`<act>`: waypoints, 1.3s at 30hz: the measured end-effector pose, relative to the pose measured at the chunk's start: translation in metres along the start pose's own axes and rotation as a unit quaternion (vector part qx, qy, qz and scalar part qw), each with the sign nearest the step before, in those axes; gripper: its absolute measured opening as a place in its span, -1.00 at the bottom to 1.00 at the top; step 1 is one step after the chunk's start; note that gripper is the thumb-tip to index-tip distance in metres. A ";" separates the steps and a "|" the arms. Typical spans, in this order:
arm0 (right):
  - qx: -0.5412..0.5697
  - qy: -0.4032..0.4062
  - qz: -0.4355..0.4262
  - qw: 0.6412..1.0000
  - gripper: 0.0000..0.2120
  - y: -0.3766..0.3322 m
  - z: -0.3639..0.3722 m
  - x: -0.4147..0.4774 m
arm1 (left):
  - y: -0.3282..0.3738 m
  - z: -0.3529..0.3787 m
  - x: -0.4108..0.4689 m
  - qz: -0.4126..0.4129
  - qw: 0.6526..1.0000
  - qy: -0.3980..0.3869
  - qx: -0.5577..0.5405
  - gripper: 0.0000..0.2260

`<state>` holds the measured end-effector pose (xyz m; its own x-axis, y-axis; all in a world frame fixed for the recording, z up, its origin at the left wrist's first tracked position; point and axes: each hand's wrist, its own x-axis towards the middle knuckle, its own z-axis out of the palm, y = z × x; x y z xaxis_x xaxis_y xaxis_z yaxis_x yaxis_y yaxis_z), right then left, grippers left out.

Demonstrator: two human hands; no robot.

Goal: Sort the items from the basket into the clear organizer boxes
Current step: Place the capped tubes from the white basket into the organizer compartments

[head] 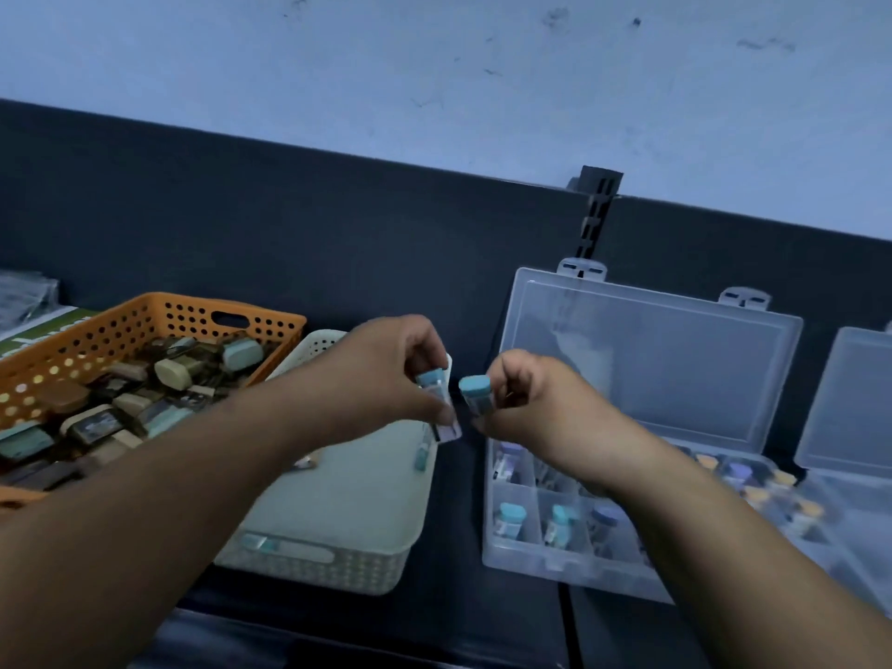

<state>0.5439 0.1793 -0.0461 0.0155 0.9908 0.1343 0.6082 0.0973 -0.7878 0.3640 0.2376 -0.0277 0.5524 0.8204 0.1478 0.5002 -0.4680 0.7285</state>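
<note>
- left hand [381,374]: fingers curled, pinching a blue-capped piece [431,382] over the far right corner of the white basket [338,572].
- right hand [536,408]: fingers curled round a second blue-capped piece [475,392], just right of the white basket; the two pieces are close, not touching.
- clear organizer box [526,569]: on the surface right of the white basket, lid up, similar pieces in its compartments.
- orange basket [145,316]: left of the white basket, against it, full of mixed pieces.

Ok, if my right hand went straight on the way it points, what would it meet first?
Likely the left hand and the teal piece it pinches, just across a small gap from the right hand. Depth is unclear, so it could pass beside them.
</note>
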 end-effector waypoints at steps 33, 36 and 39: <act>-0.169 0.096 0.101 0.976 -0.94 0.166 -0.216 -0.171 | 0.192 0.263 0.047 0.092 0.976 -0.101 0.171 -0.89; -0.172 0.088 0.097 0.976 -0.91 0.178 -0.213 -0.171 | 0.188 0.273 0.048 0.072 0.972 -0.113 0.191 -0.89; -0.179 0.076 0.106 0.975 -0.92 0.191 -0.209 -0.169 | 0.184 0.283 0.052 0.052 0.970 -0.122 0.205 -0.92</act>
<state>0.8231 0.0104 -0.0936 0.2714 0.9572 0.1002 0.8161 -0.1737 -0.5512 0.6733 0.1007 -0.0751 0.7306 0.6827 0.0071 0.6287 -0.6768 0.3831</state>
